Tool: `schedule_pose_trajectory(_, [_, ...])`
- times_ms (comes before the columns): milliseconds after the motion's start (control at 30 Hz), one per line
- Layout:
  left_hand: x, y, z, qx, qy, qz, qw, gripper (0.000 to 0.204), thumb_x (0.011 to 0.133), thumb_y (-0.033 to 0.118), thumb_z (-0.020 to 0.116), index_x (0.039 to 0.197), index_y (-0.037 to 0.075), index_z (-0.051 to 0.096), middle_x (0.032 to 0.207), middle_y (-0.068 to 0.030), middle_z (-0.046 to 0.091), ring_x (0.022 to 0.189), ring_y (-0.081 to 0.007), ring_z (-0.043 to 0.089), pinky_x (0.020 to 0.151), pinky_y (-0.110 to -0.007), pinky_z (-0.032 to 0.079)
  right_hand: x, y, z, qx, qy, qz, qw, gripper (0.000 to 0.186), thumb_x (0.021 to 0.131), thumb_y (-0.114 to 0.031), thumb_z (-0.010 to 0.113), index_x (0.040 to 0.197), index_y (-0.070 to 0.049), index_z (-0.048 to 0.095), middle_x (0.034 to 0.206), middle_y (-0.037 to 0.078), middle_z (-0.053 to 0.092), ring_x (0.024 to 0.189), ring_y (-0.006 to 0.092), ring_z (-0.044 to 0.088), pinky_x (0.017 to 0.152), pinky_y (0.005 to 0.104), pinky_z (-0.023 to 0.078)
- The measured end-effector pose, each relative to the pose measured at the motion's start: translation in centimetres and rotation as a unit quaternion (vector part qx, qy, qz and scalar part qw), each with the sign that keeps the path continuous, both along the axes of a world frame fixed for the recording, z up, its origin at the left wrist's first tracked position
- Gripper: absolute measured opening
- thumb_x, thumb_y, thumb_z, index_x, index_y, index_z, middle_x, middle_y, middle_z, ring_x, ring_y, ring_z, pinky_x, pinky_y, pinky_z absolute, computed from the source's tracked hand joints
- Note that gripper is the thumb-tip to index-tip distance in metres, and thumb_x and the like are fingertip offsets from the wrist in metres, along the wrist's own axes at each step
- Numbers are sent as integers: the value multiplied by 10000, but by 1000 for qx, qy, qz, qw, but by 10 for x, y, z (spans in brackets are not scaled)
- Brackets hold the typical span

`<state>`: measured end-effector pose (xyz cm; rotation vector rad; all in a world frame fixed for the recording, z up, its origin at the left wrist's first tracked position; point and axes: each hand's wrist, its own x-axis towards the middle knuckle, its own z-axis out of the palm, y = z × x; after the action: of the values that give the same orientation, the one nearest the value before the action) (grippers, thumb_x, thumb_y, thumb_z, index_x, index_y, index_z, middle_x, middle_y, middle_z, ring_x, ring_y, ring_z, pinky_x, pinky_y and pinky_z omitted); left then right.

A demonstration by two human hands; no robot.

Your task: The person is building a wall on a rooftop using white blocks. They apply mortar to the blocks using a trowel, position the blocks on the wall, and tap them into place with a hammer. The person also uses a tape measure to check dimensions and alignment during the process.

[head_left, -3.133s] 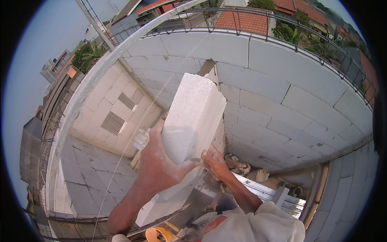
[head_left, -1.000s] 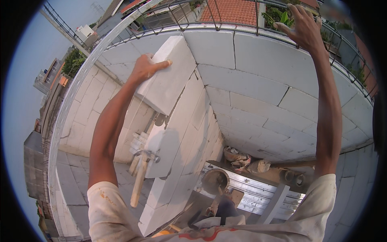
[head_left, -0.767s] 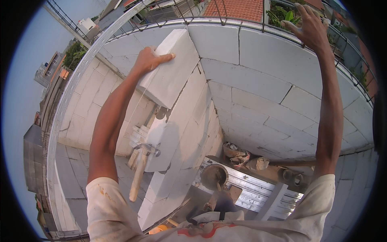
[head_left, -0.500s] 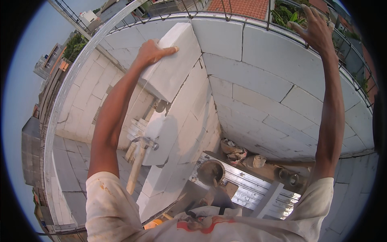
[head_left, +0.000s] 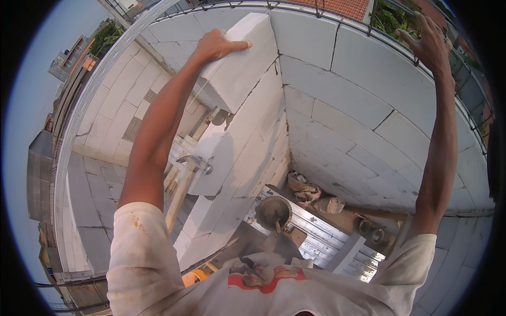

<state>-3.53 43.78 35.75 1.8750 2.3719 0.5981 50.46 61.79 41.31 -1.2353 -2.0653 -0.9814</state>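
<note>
My left hand (head_left: 219, 46) is closed over the upper edge of a white wall block (head_left: 246, 58). Its thumb lies along the block's top, while the other fingers are partly hidden on the far left side. This block sits on the wall end, against the corner with the right-hand wall. Below it, a claw hammer (head_left: 185, 185) lies across a lower step of the blockwork, its head resting on the pale surface. At upper right my right hand (head_left: 429, 45) is raised beside the top of the other wall, fingers apart, with nothing visible in it.
Thin steel bars (head_left: 370, 26) run along the top of the right-hand wall (head_left: 385, 79). Down below, a round mortar bucket (head_left: 273, 211) stands by a ribbed metal platform (head_left: 321, 237). Crumpled bags (head_left: 305, 190) lie at the wall's foot. A pale metal rail (head_left: 84, 113) curves along the left.
The whole view has shifted slightly, so walls and block appear higher and further right. My left hand keeps its hold on the block; my right hand stays raised with fingers apart.
</note>
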Motion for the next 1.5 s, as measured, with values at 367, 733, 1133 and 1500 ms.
schedule_pose_trajectory(367, [92,-105,10,324,103,-79,937,865,820,459,861,1436,-58,542,1373,-269,627,1251,-390,636,1071,-458,504,5,-12,17,-30,5,10,999,862,893,-607,746,1524,-74,499,1417,159,624,1329,377,586,1086,587,465])
schedule_pose_trajectory(733, [131,-447,-155,66,133,236,960,859,766,178,893,1487,-3,462,1435,-211,517,1330,-403,501,1122,-558,358,-48,-140,-38,33,152,177,972,799,902,-473,802,1565,-173,472,1522,131,548,1476,343,437,1170,617,354])
schedule_pose_trajectory(1133, [111,-509,-153,45,-84,176,980,391,843,137,812,1160,-15,641,958,-218,704,888,-431,684,832,-481,535,-234,-550,-317,-773,380,411,297,708,962,-382,781,1436,81,532,1233,198,728,1149,264,701,1017,358,545])
schedule_pose_trajectory(1500, [189,-447,-145,-25,-248,-16,968,508,806,171,858,1208,-35,625,1101,-251,696,1022,-392,701,914,-466,541,-189,-555,-313,-667,717,158,121,300,1012,-169,584,1202,63,595,972,148,697,808,255,711,703,394,617])
